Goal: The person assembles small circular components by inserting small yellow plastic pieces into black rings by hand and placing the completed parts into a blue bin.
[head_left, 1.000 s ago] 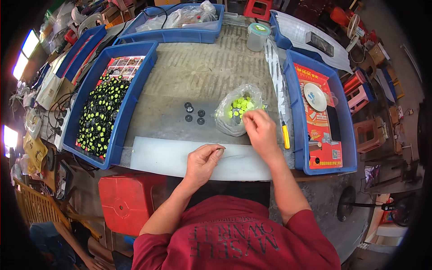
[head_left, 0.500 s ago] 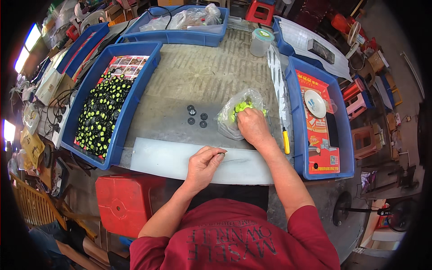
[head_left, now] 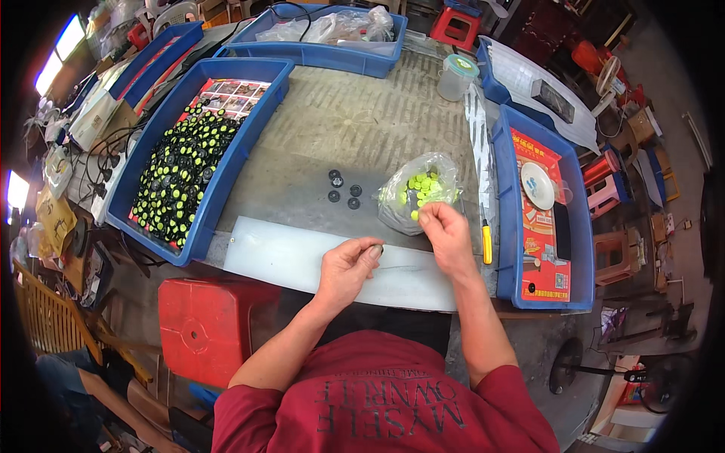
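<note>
My left hand (head_left: 349,270) is closed over the white sheet (head_left: 279,253), pinching a small dark round piece (head_left: 380,250) between thumb and forefinger. My right hand (head_left: 447,234) is closed in a pinch at the near edge of a clear plastic bag (head_left: 393,198). At its fingertips shows a small yellow-green disc (head_left: 414,215), partly covered by the fingers. Many similar yellow-green discs (head_left: 425,183) lie in the open bag. Left of the bag, several black round pieces (head_left: 334,196) rest on the grey tabletop.
A blue tray (head_left: 198,234) at left holds a heap of black pieces with yellow-green centres. Another blue tray (head_left: 507,219) at right carries a white dish (head_left: 537,186). A yellow-handled tool (head_left: 487,243) lies between bag and tray. Behind stand a lidded plastic tub (head_left: 455,79) and a blue bin (head_left: 317,55).
My right hand has drawn back from inside the bag toward me, uncovering the discs there. My left hand keeps its pinch on the dark piece. The whole view has shifted slightly.
</note>
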Available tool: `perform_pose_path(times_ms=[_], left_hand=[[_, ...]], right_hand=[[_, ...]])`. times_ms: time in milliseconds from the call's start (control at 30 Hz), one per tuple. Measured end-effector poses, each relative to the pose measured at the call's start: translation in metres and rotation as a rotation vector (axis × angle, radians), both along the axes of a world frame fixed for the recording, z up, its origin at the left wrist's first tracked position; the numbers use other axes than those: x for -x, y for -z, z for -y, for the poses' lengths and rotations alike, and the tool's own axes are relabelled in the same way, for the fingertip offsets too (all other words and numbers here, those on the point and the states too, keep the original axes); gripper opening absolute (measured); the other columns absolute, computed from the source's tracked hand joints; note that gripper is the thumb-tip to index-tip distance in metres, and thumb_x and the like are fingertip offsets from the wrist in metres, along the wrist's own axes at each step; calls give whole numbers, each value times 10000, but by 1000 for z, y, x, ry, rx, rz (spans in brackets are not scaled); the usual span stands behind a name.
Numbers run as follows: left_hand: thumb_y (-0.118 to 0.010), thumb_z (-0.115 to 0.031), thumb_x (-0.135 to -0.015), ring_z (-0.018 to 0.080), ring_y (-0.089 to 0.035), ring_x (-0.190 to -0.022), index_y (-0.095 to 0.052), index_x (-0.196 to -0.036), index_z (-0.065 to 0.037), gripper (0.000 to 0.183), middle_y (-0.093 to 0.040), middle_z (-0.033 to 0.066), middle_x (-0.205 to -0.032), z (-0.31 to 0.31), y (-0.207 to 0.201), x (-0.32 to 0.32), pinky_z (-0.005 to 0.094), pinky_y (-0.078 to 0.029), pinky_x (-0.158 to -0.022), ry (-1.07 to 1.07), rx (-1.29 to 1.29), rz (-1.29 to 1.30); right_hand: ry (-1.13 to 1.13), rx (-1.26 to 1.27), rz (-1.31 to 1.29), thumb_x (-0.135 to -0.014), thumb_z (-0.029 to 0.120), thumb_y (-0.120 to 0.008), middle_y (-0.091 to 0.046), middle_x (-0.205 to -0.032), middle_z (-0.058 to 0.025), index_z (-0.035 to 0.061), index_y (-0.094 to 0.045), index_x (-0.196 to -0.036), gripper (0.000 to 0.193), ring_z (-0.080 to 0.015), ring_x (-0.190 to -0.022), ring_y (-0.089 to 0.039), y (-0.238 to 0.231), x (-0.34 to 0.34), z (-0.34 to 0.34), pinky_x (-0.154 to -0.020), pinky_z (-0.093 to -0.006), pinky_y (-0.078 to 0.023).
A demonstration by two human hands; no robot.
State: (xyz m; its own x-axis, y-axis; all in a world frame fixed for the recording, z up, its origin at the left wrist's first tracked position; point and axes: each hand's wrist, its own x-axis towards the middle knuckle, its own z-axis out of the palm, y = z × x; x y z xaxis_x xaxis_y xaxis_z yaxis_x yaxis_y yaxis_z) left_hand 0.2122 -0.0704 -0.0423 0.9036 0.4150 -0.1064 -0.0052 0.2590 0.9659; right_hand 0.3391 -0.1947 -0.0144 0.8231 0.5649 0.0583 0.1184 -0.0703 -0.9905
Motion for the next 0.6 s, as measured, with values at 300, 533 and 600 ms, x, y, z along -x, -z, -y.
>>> perform_pose_path(times_ms=[300, 533, 600], left_hand=[[-540, -65, -811, 105, -542, -646, -568, -983, 44, 206, -583, 68, -764, 10, -8, -5, 215, -458, -548, 3, 229, 72], [-534, -48, -809, 117, -545, -646, -559, -986, 56, 206, -585, 82, -764, 14, -7, -1, 220, -467, -583, -40, 233, 65], [-533, -44, -808, 116, -544, -649, -559, -986, 56, 206, -585, 83, -764, 15, -6, -1, 220, -466, -590, -38, 226, 59]], right_hand=[[-77, -152, -212, -849, 96, -491, -491, -726, 35, 5, -527, -842, 98, -17, -664, -415, 6, 48, 1, -573, -158, -348], [-74, -180, -194, -851, 89, -486, -501, -735, 31, 4, -523, -844, 93, -19, -661, -424, 12, 54, -1, -575, -159, -355], [-97, -195, -217, -852, 84, -481, -504, -735, 31, 8, -523, -848, 87, -21, -658, -432, 13, 56, 0, -578, -161, -359]])
